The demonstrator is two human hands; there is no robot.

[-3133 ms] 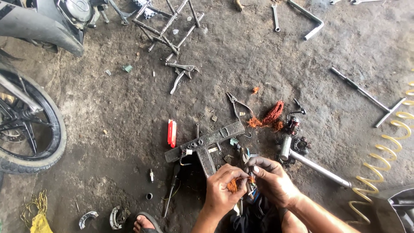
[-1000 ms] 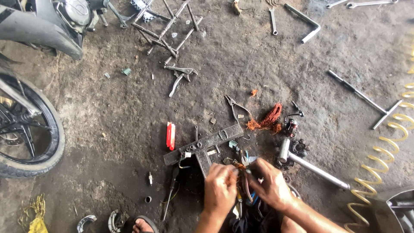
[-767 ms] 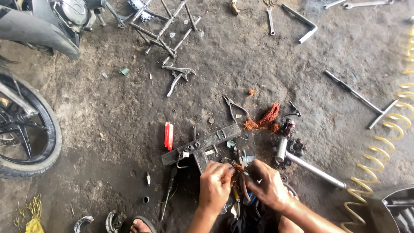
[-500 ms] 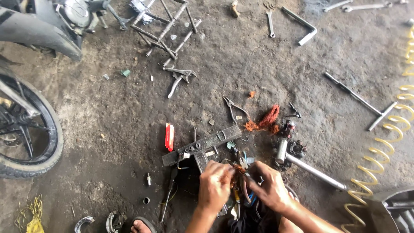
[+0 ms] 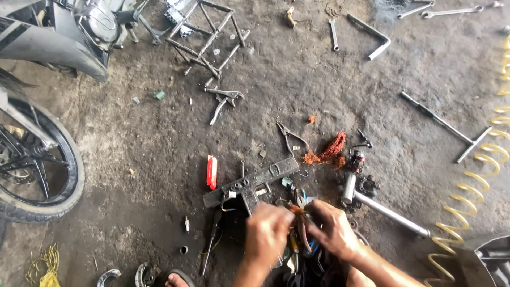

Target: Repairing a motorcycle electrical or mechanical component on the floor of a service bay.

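1. Both hands pinch one small copper-coloured bundle of wire (image 5: 297,211) between their fingertips, near the lower middle of the view; left hand (image 5: 267,234) closes on it from the left, right hand (image 5: 333,229) from the right.
2. Below the bundle, between the two hands, hang pliers with yellow and blue handles (image 5: 295,245); which hand bears them cannot be told.
3. Just beyond the hands lies a flat perforated metal bar (image 5: 251,182), slanting up to the right on the dirt floor (image 5: 133,159).
4. Left of that bar lies a small red lighter-shaped object (image 5: 212,172).
5. A loose tuft of orange-red copper wire (image 5: 328,151) sits farther off to the right, with open-handled pliers (image 5: 289,136) just left of it.
6. A metal hammer (image 5: 380,207) lies right of the hands, its handle pointing toward the lower right.
7. A T-handle wrench (image 5: 445,125) lies well apart at the right, beside a coiled yellow hose (image 5: 486,175).
8. At far left stands a motorcycle wheel (image 5: 37,165).
9. Locking pliers (image 5: 223,101) lie in the middle distance, below a metal tube frame (image 5: 204,32).
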